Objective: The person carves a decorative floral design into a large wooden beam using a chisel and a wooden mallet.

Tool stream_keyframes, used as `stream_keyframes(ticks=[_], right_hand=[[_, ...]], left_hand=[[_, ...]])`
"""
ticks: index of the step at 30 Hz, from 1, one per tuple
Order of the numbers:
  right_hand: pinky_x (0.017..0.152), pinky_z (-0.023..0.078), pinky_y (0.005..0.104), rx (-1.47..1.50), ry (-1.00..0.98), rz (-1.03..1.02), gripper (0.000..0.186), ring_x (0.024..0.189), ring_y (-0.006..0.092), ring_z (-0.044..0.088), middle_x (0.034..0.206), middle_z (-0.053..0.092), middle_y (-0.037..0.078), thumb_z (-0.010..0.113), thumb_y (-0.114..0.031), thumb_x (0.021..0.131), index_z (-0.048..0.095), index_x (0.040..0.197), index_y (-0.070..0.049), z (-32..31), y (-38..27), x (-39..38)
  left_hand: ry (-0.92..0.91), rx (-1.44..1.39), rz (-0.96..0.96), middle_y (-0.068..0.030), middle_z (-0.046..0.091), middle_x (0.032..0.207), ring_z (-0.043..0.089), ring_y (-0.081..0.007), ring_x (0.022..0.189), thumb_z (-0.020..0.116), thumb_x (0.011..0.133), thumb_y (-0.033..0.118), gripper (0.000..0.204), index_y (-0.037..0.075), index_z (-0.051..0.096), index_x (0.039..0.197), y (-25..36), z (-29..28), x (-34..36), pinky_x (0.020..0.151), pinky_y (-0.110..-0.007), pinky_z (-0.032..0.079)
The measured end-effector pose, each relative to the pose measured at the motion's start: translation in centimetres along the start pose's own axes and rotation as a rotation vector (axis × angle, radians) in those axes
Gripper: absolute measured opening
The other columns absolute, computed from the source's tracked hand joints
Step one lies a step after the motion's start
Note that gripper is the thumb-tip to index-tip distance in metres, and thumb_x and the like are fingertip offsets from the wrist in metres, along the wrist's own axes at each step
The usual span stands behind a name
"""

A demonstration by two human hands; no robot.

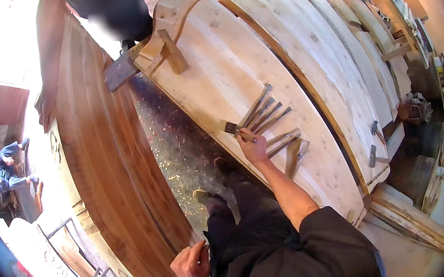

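My right hand (252, 147) grips a short-handled tool (231, 128) with a dark square head, above a pale, broad wooden board (211, 51). Under and beside it, several chisels (263, 112) lie fanned out, with more tools and a wooden mallet-like piece (299, 156) lying to its lower right. My left hand (191, 269) is low, beside my dark clothing and the edge of a reddish-brown slab (102, 153), with its fingers curled; what they hold, if anything, is hidden.
A co-worker's arm (49, 60) and dark-clothed body are at the upper left. Another person (6, 165) sits far left. Two hammers (373, 156) lie on the neighbouring board (310, 44). Carved panels (54, 259) stand lower left. A shavings-strewn floor (175, 166) shows between boards.
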State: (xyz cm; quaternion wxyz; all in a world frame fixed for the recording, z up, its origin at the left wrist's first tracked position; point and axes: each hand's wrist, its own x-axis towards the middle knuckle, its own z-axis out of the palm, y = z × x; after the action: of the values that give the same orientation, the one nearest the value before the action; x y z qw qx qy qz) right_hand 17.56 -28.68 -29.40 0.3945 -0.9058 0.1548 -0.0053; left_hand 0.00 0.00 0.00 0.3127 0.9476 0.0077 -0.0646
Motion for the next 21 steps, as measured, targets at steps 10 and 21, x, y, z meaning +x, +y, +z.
stream_keyframes(ticks=[10, 21], right_hand=[[0.082, 0.060, 0.0296, 0.577, -0.237, -0.049, 0.022, 0.091, 0.0164, 0.075, 0.101, 0.079, 0.012, 0.069, -0.007, 0.098, 0.071, 0.117, 0.003, -14.2, -15.4, -10.9], [0.100, 0.056, 0.0378, 0.631, -0.570, -0.006, 0.036, 0.107, 0.0232, 0.072, 0.112, 0.076, 0.014, 0.072, -0.008, 0.092, 0.067, 0.126, 0.005, -16.9, -17.0, -13.8]], left_hand=[[0.237, 0.027, 0.299, -0.0065, 0.071, 0.087, 0.065, -0.0203, 0.064, 0.080, 0.083, 0.007, 0.035, 0.008, 0.075, 0.118, 2.9, 3.7, 6.0, 0.059, -0.033, 0.052], [0.190, 0.105, 0.453, -0.0040, 0.062, 0.084, 0.058, -0.0176, 0.064, 0.073, 0.083, 0.003, 0.037, 0.004, 0.071, 0.120, 3.2, 3.0, 9.0, 0.057, -0.032, 0.048]])
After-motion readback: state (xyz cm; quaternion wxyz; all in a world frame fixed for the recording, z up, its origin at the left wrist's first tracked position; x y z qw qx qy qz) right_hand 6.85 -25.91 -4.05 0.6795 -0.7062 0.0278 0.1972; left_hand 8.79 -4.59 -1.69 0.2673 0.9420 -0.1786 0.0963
